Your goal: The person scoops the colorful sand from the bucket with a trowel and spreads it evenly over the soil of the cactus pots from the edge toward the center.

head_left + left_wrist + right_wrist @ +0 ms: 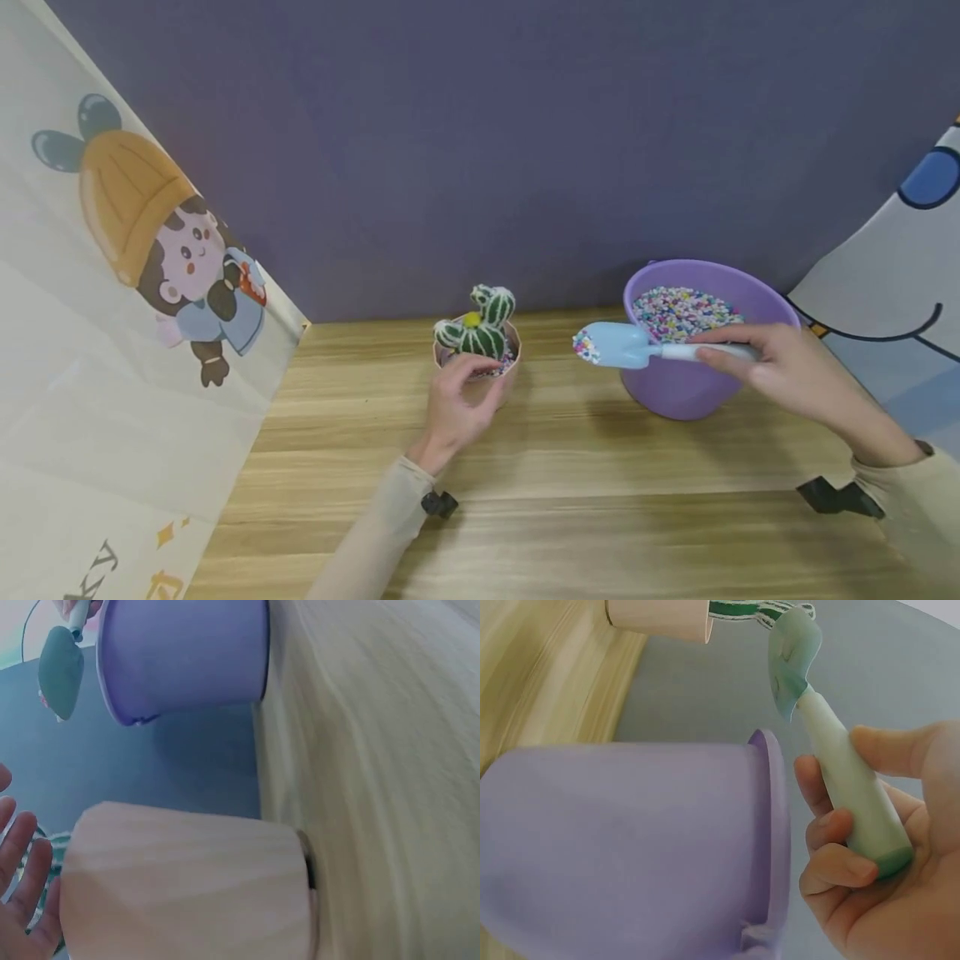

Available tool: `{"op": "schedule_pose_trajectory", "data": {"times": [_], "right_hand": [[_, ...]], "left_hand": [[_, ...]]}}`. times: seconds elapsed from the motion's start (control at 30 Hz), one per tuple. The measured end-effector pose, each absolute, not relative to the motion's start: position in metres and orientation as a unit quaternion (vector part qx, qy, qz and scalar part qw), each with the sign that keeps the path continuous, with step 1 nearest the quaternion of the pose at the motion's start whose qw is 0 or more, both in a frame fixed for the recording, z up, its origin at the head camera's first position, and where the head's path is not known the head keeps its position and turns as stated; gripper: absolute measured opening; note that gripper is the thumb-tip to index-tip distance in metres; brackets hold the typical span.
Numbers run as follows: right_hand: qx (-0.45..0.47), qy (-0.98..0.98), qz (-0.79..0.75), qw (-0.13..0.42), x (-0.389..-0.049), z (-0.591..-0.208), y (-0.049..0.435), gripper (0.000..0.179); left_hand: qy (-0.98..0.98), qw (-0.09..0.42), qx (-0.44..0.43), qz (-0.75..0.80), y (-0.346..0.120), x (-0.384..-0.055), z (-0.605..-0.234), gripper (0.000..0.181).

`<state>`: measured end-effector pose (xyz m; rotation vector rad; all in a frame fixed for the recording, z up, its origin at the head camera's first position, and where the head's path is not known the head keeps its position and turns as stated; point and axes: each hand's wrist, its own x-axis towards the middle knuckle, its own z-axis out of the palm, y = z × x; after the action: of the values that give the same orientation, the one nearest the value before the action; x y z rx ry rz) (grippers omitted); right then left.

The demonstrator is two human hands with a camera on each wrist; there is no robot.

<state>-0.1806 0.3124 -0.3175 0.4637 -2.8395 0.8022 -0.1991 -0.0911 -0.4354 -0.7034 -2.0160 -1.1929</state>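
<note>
My right hand (780,367) grips the white handle of a small light-blue trowel (615,344) above the front of a purple bucket (678,392). Multicoloured beads (587,346) lie on the trowel's tip, which points left. In the right wrist view, the fingers (832,874) curl round the handle. My left hand (461,408) is at the near rim of a pale pink pot (187,877) with a striped cactus (482,342) and a yellow flower. The left fingers (30,885) look loosely extended beside the cactus; whether they touch it I cannot tell.
Many more coloured beads (678,312) fill part of the bucket. Pot and bucket stand on a wood-grain table (570,500) against a dark wall (525,150). Light cloths with cartoon prints hang at the left (67,333) and right.
</note>
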Motion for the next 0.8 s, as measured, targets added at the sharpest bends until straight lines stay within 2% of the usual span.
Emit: {"op": "schedule_pose_trajectory", "data": {"times": [0.2, 0.53, 0.8], "right_hand": [[0.171, -0.929, 0.312, 0.097, -0.184, -0.325, 0.302, 0.021], [0.195, -0.926, 0.307, 0.098, -0.185, -0.326, 0.285, 0.018], [0.213, -0.924, 0.303, 0.09, -0.186, -0.326, 0.272, 0.018]], "left_hand": [[-0.77, 0.369, -0.261, -0.45, -0.103, -0.201, -0.44, 0.014], [-0.782, 0.377, -0.215, -0.448, -0.128, -0.204, -0.446, 0.013], [-0.778, 0.384, -0.177, -0.465, -0.145, -0.208, -0.455, 0.024]]}}
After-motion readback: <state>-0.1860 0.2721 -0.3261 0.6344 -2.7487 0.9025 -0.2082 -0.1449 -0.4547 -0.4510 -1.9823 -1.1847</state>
